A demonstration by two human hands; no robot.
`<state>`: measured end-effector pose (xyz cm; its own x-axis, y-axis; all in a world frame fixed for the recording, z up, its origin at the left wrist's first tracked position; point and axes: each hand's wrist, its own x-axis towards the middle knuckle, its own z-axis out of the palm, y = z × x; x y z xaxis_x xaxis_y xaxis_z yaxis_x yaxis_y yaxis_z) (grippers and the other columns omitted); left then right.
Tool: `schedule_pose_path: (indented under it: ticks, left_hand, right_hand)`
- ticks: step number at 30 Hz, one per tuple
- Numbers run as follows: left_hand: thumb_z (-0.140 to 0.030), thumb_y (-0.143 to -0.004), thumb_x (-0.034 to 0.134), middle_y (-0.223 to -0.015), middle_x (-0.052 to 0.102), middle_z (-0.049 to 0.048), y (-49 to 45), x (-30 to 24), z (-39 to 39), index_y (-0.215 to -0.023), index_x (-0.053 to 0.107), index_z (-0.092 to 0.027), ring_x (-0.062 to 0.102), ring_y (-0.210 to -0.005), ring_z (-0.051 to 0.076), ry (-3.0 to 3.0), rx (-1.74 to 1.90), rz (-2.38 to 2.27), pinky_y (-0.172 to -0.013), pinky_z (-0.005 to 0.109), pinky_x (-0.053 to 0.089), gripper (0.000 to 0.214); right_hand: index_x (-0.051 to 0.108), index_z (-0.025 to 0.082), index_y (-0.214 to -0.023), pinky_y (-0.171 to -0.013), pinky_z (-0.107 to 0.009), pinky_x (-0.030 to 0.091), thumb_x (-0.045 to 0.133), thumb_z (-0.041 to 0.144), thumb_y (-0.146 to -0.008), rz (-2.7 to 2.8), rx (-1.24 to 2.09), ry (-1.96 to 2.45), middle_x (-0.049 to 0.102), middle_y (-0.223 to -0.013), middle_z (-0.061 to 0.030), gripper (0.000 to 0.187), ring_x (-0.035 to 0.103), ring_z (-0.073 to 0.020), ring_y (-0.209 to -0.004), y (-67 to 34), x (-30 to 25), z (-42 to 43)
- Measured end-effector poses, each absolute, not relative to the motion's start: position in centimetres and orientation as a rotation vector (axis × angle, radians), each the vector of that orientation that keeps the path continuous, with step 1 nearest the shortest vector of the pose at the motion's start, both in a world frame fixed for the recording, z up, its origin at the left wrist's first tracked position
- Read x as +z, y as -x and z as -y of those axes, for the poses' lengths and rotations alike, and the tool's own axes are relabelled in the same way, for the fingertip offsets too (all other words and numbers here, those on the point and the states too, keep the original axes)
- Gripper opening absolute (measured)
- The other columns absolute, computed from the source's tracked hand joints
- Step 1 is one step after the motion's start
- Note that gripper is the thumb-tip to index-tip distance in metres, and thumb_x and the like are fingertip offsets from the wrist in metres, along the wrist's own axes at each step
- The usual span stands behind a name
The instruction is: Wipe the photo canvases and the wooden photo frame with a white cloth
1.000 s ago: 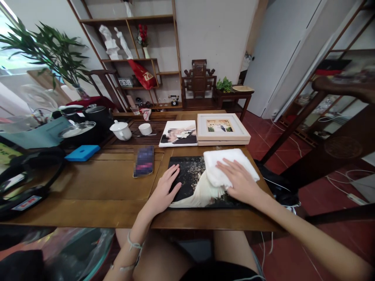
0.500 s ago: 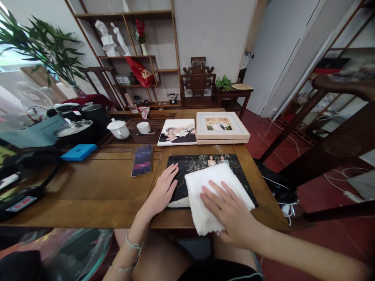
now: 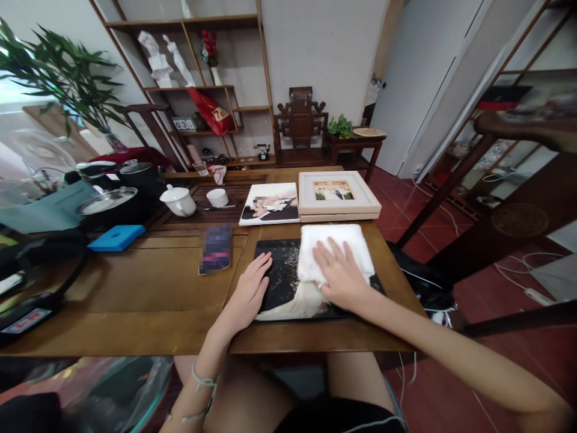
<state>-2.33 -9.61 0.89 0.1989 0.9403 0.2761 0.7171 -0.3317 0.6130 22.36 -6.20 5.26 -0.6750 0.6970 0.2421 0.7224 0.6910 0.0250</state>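
A dark photo print [image 3: 277,282] with a pale dress trailing across it lies flat near the table's front edge. On its left edge my left hand [image 3: 250,290] rests flat, fingers stretched out. My right hand [image 3: 345,276] holds a folded white towel [image 3: 360,243] pressed down on the print's upper right part, its fingers spread over the cloth. The towel hides the couple's figures. Just behind the print stand a white photo panel [image 3: 288,195] and a pale wooden picture frame [image 3: 306,180], which sits on top of another frame.
Left of the print lies a phone-like dark object [image 3: 215,249], blurred out. Farther left are a blue box [image 3: 117,238], headphones [image 3: 58,288], a white lidded cup [image 3: 179,201] and a small white cup [image 3: 217,198]. A wooden chair [image 3: 514,210] stands at the right.
My right hand has slid the towel away from me, up toward the print's far edge. The pale dress now shows and the couple is covered. My left hand stays put.
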Motion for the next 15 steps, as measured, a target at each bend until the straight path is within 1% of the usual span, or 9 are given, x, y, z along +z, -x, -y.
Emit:
schedule_pose_path:
  ticks: [2,4,7,9,11,13,15]
  left_hand:
    - [-0.030,-0.099,0.029,-0.151,0.036,0.0091,2.4,0.9,9.6,-0.140,0.041,-0.021,0.026,-0.143,0.022,-2.132,0.875,-1.560,-0.117,0.049,0.021,0.044]
    - [-0.029,-0.099,0.029,-0.152,0.035,0.0093,2.4,0.9,9.6,-0.141,0.040,-0.021,0.026,-0.143,0.022,-2.146,0.859,-1.549,-0.117,0.049,0.022,0.044]
    - [-0.028,-0.098,0.029,-0.152,0.035,0.0094,2.4,1.0,9.6,-0.142,0.039,-0.021,0.025,-0.143,0.022,-2.164,0.845,-1.547,-0.117,0.048,0.022,0.045]
    - [-0.028,-0.099,0.029,-0.152,0.035,0.0088,2.4,1.1,9.6,-0.141,0.039,-0.021,0.025,-0.143,0.021,-2.163,0.841,-1.558,-0.117,0.048,0.021,0.044]
    - [-0.028,-0.099,0.030,-0.152,0.035,0.0077,2.3,1.1,9.7,-0.141,0.039,-0.022,0.025,-0.143,0.021,-2.159,0.843,-1.559,-0.118,0.047,0.021,0.044]
    - [-0.028,-0.099,0.030,-0.152,0.034,0.0068,2.3,1.1,9.7,-0.141,0.040,-0.023,0.025,-0.143,0.020,-2.153,0.851,-1.558,-0.118,0.046,0.021,0.044]
    - [-0.028,-0.099,0.030,-0.152,0.034,0.0067,2.3,0.9,9.7,-0.141,0.040,-0.023,0.025,-0.143,0.020,-2.147,0.855,-1.558,-0.118,0.046,0.021,0.044]
  right_hand:
    - [0.043,0.010,-0.139,-0.113,-0.060,0.009,0.057,0.033,-0.073,2.790,-0.059,0.960,0.035,-0.149,-0.0180,0.072,0.016,-0.0421,-0.140,-21.7,4.7,8.9]
    - [0.036,0.011,-0.143,-0.114,-0.060,0.003,0.058,0.032,-0.069,2.862,0.072,0.823,0.028,-0.153,-0.0157,0.080,0.008,-0.0391,-0.142,-21.8,4.2,11.0]
    - [0.029,0.012,-0.147,-0.114,-0.058,0.000,0.056,0.027,-0.065,2.886,0.193,0.799,0.023,-0.156,-0.0117,0.088,0.002,-0.0347,-0.144,-23.5,3.6,12.2]
    - [0.030,0.016,-0.147,-0.115,-0.057,0.003,0.054,0.021,-0.062,2.852,0.206,0.899,0.023,-0.156,-0.0087,0.089,0.002,-0.0317,-0.145,-25.5,3.3,11.4]
    - [0.032,0.018,-0.147,-0.115,-0.056,0.007,0.052,0.017,-0.063,2.791,0.166,1.027,0.026,-0.156,-0.0077,0.085,0.006,-0.0298,-0.145,-27.6,3.1,9.7]
    - [0.035,0.018,-0.145,-0.115,-0.056,0.012,0.049,0.016,-0.068,2.702,0.086,1.162,0.029,-0.154,-0.0081,0.079,0.012,-0.0286,-0.144,-29.4,3.0,7.9]
    - [0.037,0.016,-0.144,-0.114,-0.056,0.016,0.047,0.016,-0.071,2.622,-0.001,1.268,0.034,-0.152,-0.0100,0.074,0.017,-0.0286,-0.143,-30.4,3.0,6.9]
